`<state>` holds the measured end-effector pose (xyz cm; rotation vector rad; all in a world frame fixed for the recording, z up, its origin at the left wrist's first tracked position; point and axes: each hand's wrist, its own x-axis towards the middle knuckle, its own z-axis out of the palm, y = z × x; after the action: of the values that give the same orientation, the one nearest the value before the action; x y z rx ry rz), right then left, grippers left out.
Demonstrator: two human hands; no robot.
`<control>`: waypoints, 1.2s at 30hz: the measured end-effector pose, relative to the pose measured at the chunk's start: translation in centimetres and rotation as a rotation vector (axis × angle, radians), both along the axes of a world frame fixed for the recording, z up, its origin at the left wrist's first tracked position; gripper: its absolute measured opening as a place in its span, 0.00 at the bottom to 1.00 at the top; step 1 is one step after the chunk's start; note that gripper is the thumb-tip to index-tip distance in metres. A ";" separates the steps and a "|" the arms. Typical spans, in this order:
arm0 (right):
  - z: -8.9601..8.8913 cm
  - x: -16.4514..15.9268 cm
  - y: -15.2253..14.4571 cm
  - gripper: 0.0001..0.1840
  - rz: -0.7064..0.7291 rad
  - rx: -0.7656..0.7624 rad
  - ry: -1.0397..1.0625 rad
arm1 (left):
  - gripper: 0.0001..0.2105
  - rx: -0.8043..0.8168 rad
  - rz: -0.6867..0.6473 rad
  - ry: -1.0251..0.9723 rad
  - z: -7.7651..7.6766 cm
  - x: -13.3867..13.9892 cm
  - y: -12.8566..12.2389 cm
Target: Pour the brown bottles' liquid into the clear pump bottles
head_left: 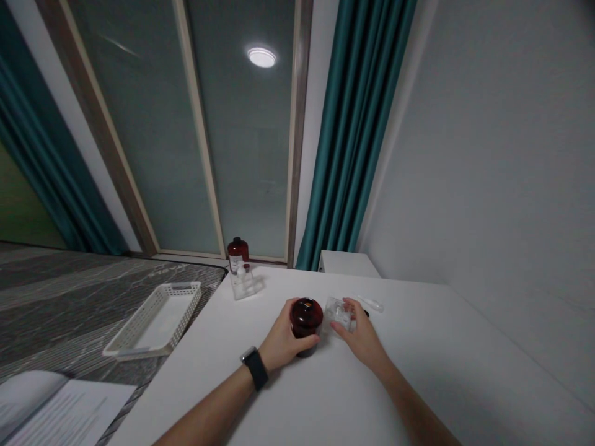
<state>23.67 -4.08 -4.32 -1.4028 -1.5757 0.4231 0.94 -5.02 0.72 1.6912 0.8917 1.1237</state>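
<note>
While the left hand point(279, 338) wraps its curled fingers around a glossy, rounded, dark red-brown container point(307, 317), the right hand point(361, 337) holds a clear, boxy piece point(339, 314), probably plastic, between parted thumb and fingers; just beyond them, a slender white implement point(372, 303) lies on the smooth white table point(325, 402).

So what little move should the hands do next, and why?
I'd probably ease the clear piece slightly away from the dark red container. The two are very close together, the left hand is wrapped around the container and the right hand has hold of the clear piece, so a bit more room might stop them bumping.
</note>
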 end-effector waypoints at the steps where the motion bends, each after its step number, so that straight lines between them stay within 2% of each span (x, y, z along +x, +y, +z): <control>1: 0.0 0.1 0.0 0.30 0.001 0.000 -0.004 | 0.32 0.004 -0.011 0.004 0.1 0.1 0.1; 9: 0.5 0.6 -0.1 0.31 -0.006 0.027 0.017 | 0.32 -0.001 -0.071 0.014 0.6 1.3 0.4; 13: 0.8 0.7 -0.1 0.30 0.007 0.047 0.039 | 0.33 -0.016 -0.074 0.005 0.3 1.6 0.5; 17: 1.0 0.6 0.0 0.29 -0.003 0.067 0.043 | 0.43 -0.029 -0.089 -0.013 -0.4 1.1 0.5; 19: 1.4 0.5 0.0 0.30 -0.005 0.075 0.044 | 0.43 -0.032 -0.105 -0.026 -0.4 0.6 0.7; 22: 2.4 0.4 0.1 0.31 -0.012 0.066 0.044 | 0.28 -0.058 -0.033 -0.029 0.0 -0.3 1.4; 24: 3.2 0.4 0.4 0.31 -0.006 0.055 0.050 | 0.25 -0.056 0.053 -0.009 0.5 -0.7 2.3; 26: 4.1 0.3 0.9 0.32 0.021 0.054 0.066 | 0.22 -0.049 0.082 0.005 1.1 -1.1 3.4; 32: 7.5 -0.9 3.4 0.34 0.177 0.133 0.058 | 0.23 -0.168 -0.065 0.058 2.7 -1.1 7.2; 36: 8.7 -1.6 4.6 0.38 0.241 0.166 -0.019 | 0.25 -0.193 -0.126 0.036 3.6 -0.2 8.4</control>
<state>22.06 0.48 4.40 -1.0987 -1.7610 0.4110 0.76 3.37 4.32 1.5887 0.8746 0.8968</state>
